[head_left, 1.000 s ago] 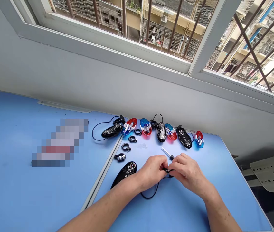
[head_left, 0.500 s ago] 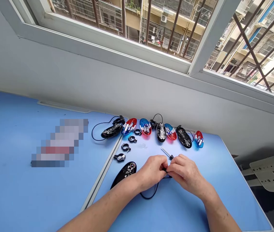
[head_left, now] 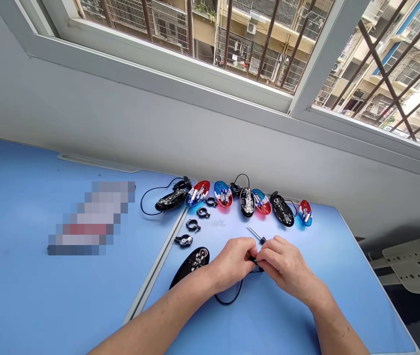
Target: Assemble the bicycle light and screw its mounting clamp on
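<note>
My left hand (head_left: 234, 264) and my right hand (head_left: 286, 266) meet low over the blue table, fingertips closed on a small black part (head_left: 257, 268). My fingers cover most of that part, so its exact kind is hidden. A thin black cable (head_left: 234, 300) curves out below my left hand. Beside my left forearm lies an open black oval housing (head_left: 187, 266) with wires and small components inside; the forearm covers part of it. Just beyond my fingers is a screwdriver (head_left: 257, 233) with a metal shaft, its handle partly behind my right hand.
Several black ring clamps (head_left: 193, 225) stand in a line left of the hands. Behind them is a row of black oval housings (head_left: 282, 210) with cables and red-blue shells (head_left: 223, 194) holding batteries. A seam (head_left: 158, 261) divides the table; a pixelated item (head_left: 95, 217) lies left.
The small black part has shifted slightly between my fingertips. Both hands stay in nearly the same place, and the things on the table have not moved.
</note>
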### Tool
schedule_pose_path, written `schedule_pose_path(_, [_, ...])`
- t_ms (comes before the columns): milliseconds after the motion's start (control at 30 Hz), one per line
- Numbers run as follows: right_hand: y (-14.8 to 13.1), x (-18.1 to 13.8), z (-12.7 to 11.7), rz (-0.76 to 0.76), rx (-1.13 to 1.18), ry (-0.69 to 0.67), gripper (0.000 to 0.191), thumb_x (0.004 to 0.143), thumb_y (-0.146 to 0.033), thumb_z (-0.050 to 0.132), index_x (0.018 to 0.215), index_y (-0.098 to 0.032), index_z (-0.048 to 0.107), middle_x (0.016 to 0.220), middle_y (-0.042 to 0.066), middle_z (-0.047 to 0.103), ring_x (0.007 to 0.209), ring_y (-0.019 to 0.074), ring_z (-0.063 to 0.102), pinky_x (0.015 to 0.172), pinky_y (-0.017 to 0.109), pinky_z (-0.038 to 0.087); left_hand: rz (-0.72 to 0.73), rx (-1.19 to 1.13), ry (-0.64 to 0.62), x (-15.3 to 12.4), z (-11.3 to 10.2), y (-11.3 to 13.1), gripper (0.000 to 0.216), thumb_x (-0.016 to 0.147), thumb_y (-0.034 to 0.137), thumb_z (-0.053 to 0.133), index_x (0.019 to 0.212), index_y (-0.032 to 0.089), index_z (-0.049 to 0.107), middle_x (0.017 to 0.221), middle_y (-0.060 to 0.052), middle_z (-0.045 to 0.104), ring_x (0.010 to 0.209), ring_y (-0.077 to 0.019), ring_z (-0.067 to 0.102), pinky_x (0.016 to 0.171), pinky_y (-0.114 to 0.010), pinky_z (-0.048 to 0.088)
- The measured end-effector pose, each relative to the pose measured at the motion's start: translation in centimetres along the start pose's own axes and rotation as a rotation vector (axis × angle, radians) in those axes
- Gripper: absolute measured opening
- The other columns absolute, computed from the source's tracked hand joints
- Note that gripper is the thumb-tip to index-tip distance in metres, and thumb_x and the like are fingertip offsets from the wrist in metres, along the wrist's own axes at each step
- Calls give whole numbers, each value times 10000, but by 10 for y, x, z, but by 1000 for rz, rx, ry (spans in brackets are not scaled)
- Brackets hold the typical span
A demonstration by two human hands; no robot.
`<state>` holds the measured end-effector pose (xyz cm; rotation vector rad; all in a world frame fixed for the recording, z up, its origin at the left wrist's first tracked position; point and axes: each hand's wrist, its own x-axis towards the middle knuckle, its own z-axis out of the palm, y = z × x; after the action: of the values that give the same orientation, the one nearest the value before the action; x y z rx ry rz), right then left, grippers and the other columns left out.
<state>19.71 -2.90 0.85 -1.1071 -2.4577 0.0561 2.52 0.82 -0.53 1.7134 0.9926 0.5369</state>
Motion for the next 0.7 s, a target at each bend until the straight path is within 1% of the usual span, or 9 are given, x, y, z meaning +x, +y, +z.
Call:
schedule_pose_path(133, [1,0,1,9,-23,16,167,927,-228,488,808,-182,597,734,43,582,665,152,465,597,268,370,-1,-1,3,0,1,1,111,630,113,545,612,195,472,587,66,479,581,-119,410,515,-213,319])
schedule_pose_path(200, [1,0,-1,21,2,2,149,927,-194,478,855,-186,607,751,44,586,673,152,463,592,264,366,-1,2,-2,-1,0,2,118,625,94,529,608,194,469,589,65,480,583,-117,414,518,-213,320])
schedule_pose_path(267, [0,-1,-2,18,27,-6,188,928,-134,439,886,-196,611,750,39,588,665,147,453,578,257,357,0,5,-5,-2,-1,2,133,610,65,504,603,193,466,585,68,475,582,-115,418,523,-212,320])
schedule_pose_path(333, [-1,-1,-1,5,30,0,215,928,-109,421,874,-197,609,740,35,589,653,144,442,571,253,350,-1,7,-7,-2,-1,2,139,601,55,493,603,192,469,582,69,475,580,-114,421,526,-211,322])
schedule_pose_path(467, [1,-1,4,-6,-7,29,176,932,-195,469,807,-175,592,738,44,592,655,148,437,586,266,365,-2,7,-3,-1,0,1,110,620,103,534,604,192,472,582,67,481,579,-117,420,522,-213,326])
schedule_pose_path(533, [2,-1,3,2,-20,25,169,930,-232,485,815,-178,595,743,47,589,666,153,452,595,269,371,0,9,4,-1,0,2,107,629,130,554,605,194,471,590,65,488,582,-119,422,518,-212,327])
schedule_pose_path(600, [1,-1,0,5,-17,17,161,934,-207,470,843,-187,602,744,45,587,665,152,460,589,263,369,2,13,5,-1,0,2,107,621,107,538,608,194,477,593,65,493,585,-119,430,518,-210,327])
schedule_pose_path(700, [-1,0,-2,-10,-4,9,202,932,-133,434,854,-200,608,725,34,585,639,143,449,565,248,353,3,20,-1,-2,-1,3,144,591,49,492,607,192,484,580,71,487,578,-113,433,520,-206,326])
